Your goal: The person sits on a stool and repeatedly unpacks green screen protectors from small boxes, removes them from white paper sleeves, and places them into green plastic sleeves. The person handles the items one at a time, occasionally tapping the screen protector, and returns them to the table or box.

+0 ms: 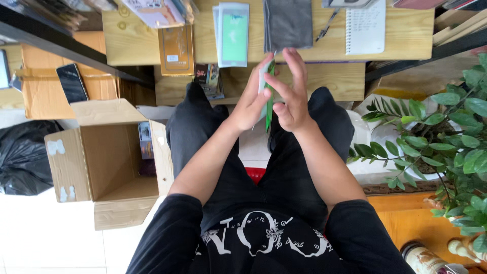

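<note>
1. Both hands are up over the lap, just short of the near edge of the desk (324,81), with a thin flat packet (269,101), green on one face and pale on the other, sandwiched edge-on between them.
2. Left hand (251,104): fingers curled round the packet's pale side, thumb tucked near its lower end. It has a proper hold on it.
3. Right hand (290,94): fingers stretched up and mostly straight, palm pressed flat to the green face, more a steadying press than a clasp.
4. Risk one, as I read it: the packet is thin and held by its faces, so a squeeze from both palms could bend or crease it.
5. Risk two: the hold sits over open lap, not over the desk (nothing beneath but dark trousers and floor). If the right palm lifts while the left grip is loose, it slides straight down between the knees.
6. Risk three: the open cardboard box (109,162) stands on the floor well off to the person's left, too far to catch a drop.
7. On the desk's near edge lie another flat packet with a green panel (232,33), a grey cloth (287,23) and a spiral notepad (365,28), all well clear of the hands.
</note>
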